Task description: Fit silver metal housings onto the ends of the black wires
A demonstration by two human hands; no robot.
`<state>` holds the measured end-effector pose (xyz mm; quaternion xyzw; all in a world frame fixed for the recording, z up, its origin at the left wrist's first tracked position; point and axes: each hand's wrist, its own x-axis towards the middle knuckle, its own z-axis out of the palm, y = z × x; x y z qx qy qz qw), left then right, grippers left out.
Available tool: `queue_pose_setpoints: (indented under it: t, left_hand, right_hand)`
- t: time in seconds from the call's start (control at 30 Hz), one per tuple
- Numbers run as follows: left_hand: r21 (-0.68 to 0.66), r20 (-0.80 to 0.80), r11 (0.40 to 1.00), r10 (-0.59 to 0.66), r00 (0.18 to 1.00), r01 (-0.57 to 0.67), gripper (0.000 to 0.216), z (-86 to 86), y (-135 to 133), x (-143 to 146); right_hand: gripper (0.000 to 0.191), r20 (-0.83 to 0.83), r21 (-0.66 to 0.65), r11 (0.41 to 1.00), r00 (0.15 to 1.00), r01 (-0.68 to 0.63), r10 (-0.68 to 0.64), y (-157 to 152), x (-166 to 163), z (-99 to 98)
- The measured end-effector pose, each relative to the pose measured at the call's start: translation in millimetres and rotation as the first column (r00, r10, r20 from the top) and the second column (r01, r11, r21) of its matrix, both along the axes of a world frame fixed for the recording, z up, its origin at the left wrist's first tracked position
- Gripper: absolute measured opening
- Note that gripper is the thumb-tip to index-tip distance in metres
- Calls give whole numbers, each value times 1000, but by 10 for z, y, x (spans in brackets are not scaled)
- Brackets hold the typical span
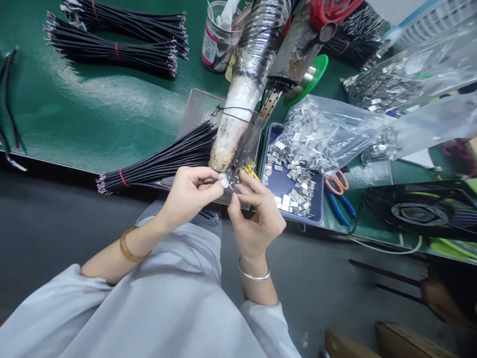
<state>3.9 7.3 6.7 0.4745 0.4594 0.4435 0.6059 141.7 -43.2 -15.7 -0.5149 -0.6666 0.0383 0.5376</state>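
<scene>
My left hand (190, 193) is closed in a pinch, with a dark cable showing between finger and thumb. White caps (223, 180) cover the tips of that finger and thumb. My right hand (258, 206) pinches a thin pale wire (231, 187) close to the left fingertips; its far end is too small to follow. Just above both hands is the blunt, stained end of a white-wrapped duct (231, 129), beside a soldering iron (261, 117) in a holder. A bundle of black cables (164, 159), tied with a red band, lies left of the duct.
Right of my hands, a blue tray (318, 199) holds small metal connectors (298, 186) and a plastic bag of more. Orange and blue-handled pliers (341, 201) and a black fan (421, 211) lie farther right. More cable bundles (115, 49) and a clear tub (216, 44) stand at the back.
</scene>
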Motion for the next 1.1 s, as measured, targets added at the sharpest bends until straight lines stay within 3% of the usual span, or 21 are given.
queue_pose_setpoints:
  t: [0.2,0.47,0.7,1.0,1.1]
  left_hand:
    - [-31,35,998,-52,998,53,11,5,12,6]
    - [25,-14,1000,15,1000,-15,14,38,-19,34]
    - [-12,-1,998,-57,998,57,12,19,-15,22]
    - [88,-58,996,6,998,-1,15,7,-64,38]
    - [57,-22,998,-26,999,27,14,-3,-60,31]
  right_hand:
    - [17,40,-7,999,999,37,-37,1,22,14]
    - [18,119,33,997,991,64,-68,22,19,89]
    - [18,128,24,998,990,55,-58,-11,45,56]
    - [19,142,47,996,986,80,-86,30,13,85]
    - [19,148,52,996,986,69,-76,-4,7,67]
